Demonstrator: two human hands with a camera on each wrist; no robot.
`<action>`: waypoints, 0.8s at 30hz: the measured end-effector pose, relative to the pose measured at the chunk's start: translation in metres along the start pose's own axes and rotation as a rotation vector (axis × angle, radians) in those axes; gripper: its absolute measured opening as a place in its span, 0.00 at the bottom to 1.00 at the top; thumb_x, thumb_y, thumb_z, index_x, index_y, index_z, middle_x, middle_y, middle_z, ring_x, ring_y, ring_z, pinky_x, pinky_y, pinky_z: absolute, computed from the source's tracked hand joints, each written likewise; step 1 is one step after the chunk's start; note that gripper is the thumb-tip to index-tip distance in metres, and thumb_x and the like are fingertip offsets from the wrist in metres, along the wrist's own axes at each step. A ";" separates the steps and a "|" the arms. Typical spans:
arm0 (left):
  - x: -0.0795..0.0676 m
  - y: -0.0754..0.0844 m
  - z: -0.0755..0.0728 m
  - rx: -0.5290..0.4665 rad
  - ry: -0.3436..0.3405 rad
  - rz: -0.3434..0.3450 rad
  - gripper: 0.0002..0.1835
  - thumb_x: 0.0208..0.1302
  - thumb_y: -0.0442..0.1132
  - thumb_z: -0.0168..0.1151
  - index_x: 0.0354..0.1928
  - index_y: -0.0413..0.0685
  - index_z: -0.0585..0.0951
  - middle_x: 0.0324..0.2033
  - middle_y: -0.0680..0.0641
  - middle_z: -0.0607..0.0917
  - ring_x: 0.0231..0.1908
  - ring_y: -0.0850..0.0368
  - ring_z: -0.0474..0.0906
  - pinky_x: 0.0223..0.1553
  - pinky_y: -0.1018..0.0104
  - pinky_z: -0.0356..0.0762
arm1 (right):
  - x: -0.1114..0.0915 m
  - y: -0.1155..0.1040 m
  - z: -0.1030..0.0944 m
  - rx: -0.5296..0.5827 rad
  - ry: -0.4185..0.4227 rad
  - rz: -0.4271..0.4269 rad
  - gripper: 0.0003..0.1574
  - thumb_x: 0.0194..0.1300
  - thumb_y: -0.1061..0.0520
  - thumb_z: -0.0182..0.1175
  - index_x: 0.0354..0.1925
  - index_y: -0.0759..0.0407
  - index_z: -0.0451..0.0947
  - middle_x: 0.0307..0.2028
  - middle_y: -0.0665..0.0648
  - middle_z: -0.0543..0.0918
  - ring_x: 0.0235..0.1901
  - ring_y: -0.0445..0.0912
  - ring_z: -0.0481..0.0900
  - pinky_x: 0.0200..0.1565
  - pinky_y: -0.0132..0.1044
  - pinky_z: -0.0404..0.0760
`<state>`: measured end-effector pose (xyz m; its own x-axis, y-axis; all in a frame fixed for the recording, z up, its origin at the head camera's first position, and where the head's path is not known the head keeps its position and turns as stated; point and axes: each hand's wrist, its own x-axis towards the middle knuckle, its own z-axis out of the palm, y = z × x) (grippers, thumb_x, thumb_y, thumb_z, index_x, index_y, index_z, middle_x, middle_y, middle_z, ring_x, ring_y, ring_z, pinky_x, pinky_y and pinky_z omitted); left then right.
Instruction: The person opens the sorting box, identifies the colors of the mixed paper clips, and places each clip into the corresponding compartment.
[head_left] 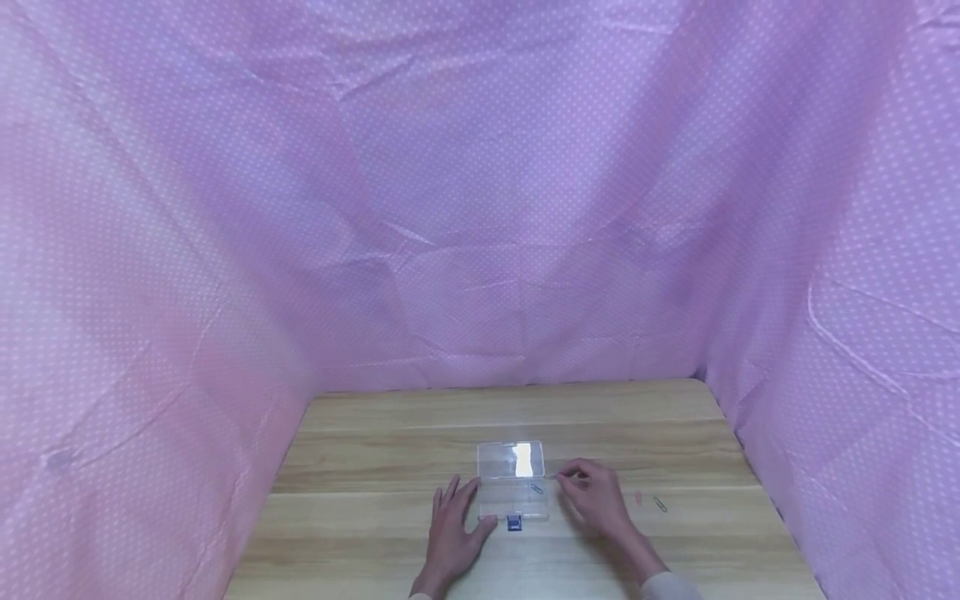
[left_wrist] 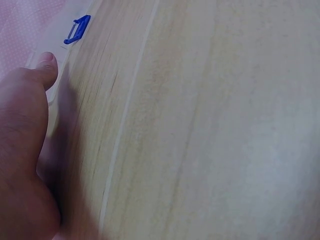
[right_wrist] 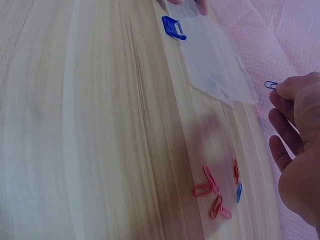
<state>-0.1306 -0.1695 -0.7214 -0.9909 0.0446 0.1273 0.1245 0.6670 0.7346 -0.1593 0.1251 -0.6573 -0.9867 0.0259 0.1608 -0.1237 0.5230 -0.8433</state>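
A clear plastic box (head_left: pixel 491 500) lies on the table, its transparent lid (head_left: pixel 495 460) folded back and a blue latch (head_left: pixel 513 522) at the front. One blue paper clip (head_left: pixel 537 489) is inside, toward the right. My left hand (head_left: pixel 450 529) holds the box's left end, thumb at the front edge and index finger near the back corner; the thumb (left_wrist: pixel 47 67) also shows in the left wrist view. Just right of the box, my right hand (head_left: pixel 596 500) pinches a blue paper clip (right_wrist: pixel 270 85) between thumb and index finger, its other fingers loosely bent.
Loose paper clips lie right of the box, among them a pink one (head_left: pixel 638 497) and a green one (head_left: pixel 660 504). The right wrist view shows several, including a red clip (right_wrist: pixel 202 190) and a blue clip (right_wrist: pixel 239 192). Pink dotted cloth (head_left: pixel 517 317) surrounds the wooden table (head_left: pixel 375 467).
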 end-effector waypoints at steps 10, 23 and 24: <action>-0.002 -0.004 0.004 0.019 0.043 0.027 0.40 0.65 0.57 0.80 0.77 0.59 0.80 0.74 0.46 0.86 0.86 0.34 0.66 0.84 0.85 0.15 | 0.003 -0.003 0.015 -0.023 -0.025 -0.012 0.09 0.67 0.64 0.79 0.41 0.51 0.91 0.40 0.47 0.95 0.45 0.46 0.92 0.55 0.38 0.95; -0.001 0.000 0.001 -0.001 0.030 0.017 0.40 0.65 0.56 0.81 0.77 0.56 0.81 0.75 0.44 0.86 0.86 0.31 0.65 0.93 0.38 0.40 | 0.004 -0.005 0.026 0.004 -0.070 0.006 0.07 0.68 0.63 0.77 0.43 0.55 0.91 0.41 0.50 0.95 0.42 0.42 0.91 0.50 0.35 0.96; -0.001 0.000 0.000 -0.003 0.023 0.010 0.40 0.65 0.56 0.81 0.77 0.56 0.81 0.75 0.44 0.85 0.86 0.32 0.64 0.91 0.35 0.42 | 0.004 -0.005 0.026 0.006 -0.074 0.012 0.06 0.68 0.63 0.77 0.43 0.55 0.91 0.41 0.50 0.95 0.42 0.42 0.91 0.51 0.35 0.95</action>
<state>-0.1299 -0.1695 -0.7210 -0.9881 0.0340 0.1497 0.1343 0.6641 0.7355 -0.1654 0.0999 -0.6658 -0.9931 -0.0308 0.1128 -0.1123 0.5182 -0.8478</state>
